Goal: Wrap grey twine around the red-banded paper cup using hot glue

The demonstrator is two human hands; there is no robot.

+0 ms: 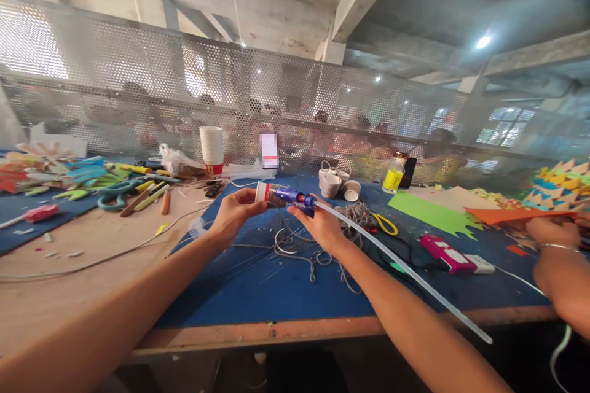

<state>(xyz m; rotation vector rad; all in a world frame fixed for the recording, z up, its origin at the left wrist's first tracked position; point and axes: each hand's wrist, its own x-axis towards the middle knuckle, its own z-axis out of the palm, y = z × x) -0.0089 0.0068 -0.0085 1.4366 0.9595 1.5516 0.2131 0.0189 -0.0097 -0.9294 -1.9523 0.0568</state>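
Observation:
My left hand (237,215) grips a small paper cup (262,191), held sideways above the table, with a white and red end showing. Grey cord seems to be wound on the cup's right part. A blue hot glue gun (302,198) is in my right hand (326,227), its nozzle close to the cup; whether they touch I cannot tell. From the gun's back, a long translucent glue stick (401,258) runs down over my right forearm. Under both hands lies a loose tangle of grey cord (299,249) on the blue mat (221,301).
Behind stand cord-wrapped cups (330,184), a paper cup stack (212,147), a phone (269,150) and a yellow-labelled bottle (394,173). Yellow-handled scissors (386,224) and a pink box (447,253) lie right. Another person's hand (553,233) holds orange paper. Tools (147,193) lie left.

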